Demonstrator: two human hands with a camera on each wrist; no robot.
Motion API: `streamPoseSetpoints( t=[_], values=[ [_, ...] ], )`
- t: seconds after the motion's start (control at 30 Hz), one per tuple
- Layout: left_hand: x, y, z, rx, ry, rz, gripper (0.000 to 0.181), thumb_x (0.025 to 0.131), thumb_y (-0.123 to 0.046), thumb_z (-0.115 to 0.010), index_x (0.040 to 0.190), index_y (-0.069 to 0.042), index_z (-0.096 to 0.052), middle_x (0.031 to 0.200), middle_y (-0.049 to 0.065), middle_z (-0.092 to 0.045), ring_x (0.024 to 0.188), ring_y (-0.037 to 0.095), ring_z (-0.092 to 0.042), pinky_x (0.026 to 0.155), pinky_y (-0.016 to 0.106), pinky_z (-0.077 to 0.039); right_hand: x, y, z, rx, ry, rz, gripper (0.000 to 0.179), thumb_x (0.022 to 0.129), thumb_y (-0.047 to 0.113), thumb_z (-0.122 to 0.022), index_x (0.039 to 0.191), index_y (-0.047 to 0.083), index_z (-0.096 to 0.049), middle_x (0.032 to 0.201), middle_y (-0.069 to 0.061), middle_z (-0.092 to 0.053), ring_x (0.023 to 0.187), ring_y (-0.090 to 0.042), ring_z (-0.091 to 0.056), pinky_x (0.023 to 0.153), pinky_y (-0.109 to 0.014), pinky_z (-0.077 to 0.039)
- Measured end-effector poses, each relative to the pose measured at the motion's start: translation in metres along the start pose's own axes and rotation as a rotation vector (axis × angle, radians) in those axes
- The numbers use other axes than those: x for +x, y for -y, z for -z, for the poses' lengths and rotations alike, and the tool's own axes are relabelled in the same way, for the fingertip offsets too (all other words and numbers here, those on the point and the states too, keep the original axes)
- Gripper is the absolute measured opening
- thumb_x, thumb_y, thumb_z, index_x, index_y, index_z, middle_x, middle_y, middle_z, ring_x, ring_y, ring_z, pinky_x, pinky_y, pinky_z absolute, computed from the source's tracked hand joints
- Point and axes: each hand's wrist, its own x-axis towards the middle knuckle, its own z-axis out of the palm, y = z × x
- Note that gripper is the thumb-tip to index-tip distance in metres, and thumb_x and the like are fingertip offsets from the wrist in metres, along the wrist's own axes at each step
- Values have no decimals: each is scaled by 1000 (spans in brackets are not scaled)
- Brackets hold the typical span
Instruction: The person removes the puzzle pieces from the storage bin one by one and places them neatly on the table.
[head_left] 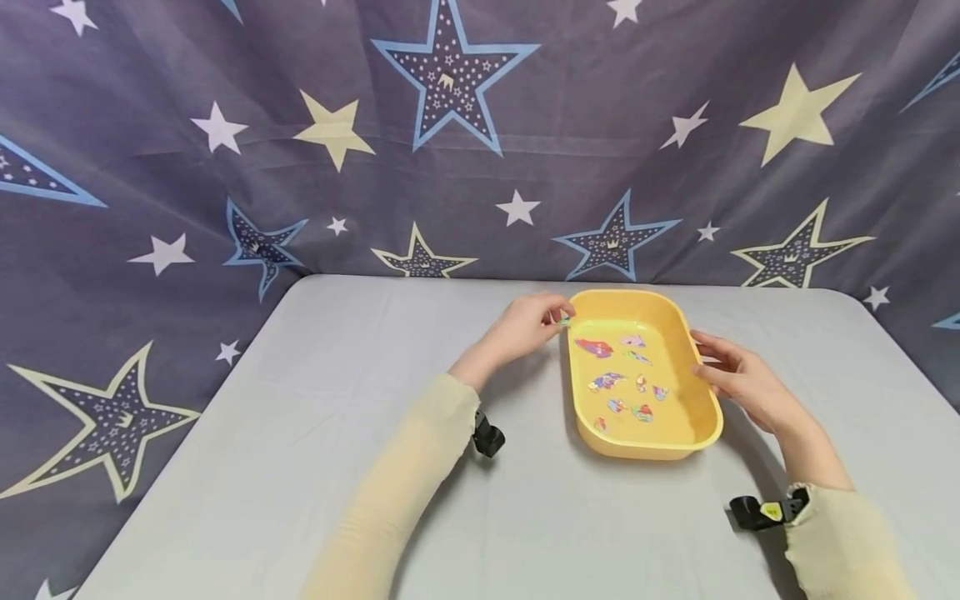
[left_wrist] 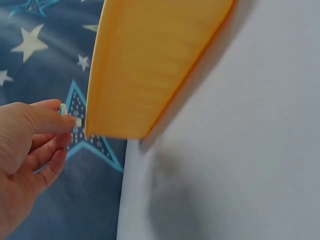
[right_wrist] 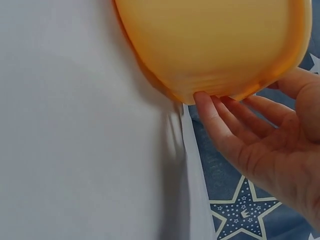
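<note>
A pale grey table (head_left: 540,517) with rounded far corners, a yellow tray (head_left: 678,417) directly on it.

A yellow tray (head_left: 637,451) blocks sideways passage but opens upward. Worktop (head_left: 285,417) lies free outside the left sleeve (head_left: 397,487).

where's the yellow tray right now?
Head view: the yellow tray is right of centre on the grey table, between the left hand by its far-left corner and the right hand on its right side.

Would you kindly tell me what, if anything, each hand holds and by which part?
Left hand: a small piece, exact part unclear. Right hand: the yellow tray, by its right side.
</note>
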Motion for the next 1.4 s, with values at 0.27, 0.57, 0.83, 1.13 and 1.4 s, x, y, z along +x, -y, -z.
streamPoseSetpoints(
  t=[0.27, 0.57, 0.83, 1.13, 1.4],
  values=[
    [-1, 28, 8, 29, 6, 60, 31, 82, -4, -60, 111, -12, -61, 86, 0, -62, 78, 11, -57, 71, 24, -44, 0, -1, -2, 27, -6, -26, 63, 92, 18, -53, 142, -1, -21, 124, -8, -42, 87, 7, -51, 64, -18, -48],
    [-1, 49, -1, 110, 42, 83, 23, 78, -3, -61, 100, -10, -66, 87, 2, -64, 82, 13, -59, 76, 26, -44, -1, -2, -1, 56, -4, -24, 64, 91, 17, -53, 142, -1, -20, 119, 3, -44, 89, 6, -53, 66, -18, -49],
    [1, 56, -12, 136, 83, 149, 20, 80, -6, -61, 96, -13, -69, 89, 1, -66, 85, 13, -60, 85, 29, -41, -1, -4, -1, 62, -6, -16, 63, 91, 17, -54, 142, -1, -21, 117, 5, -45, 88, 5, -53, 64, -18, -48],
    [4, 59, -22, 126, 134, 182, 23, 81, -2, -57, 97, -13, -71, 93, 1, -66, 87, 13, -60, 79, 24, -46, 1, -7, -2, 73, -12, -10, 63, 91, 15, -54, 142, -1, -21, 112, 13, -46, 87, 6, -53, 64, -18, -48],
    [5, 59, -24, 132, 140, 187, 25, 82, -2, -57, 98, -14, -71, 93, 1, -65, 89, 13, -59, 80, 25, -46, 0, -7, -1, 61, -11, -17, 62, 91, 15, -53, 142, 0, -21, 117, 5, -45, 89, 7, -52, 67, -18, -49]
  ],
)
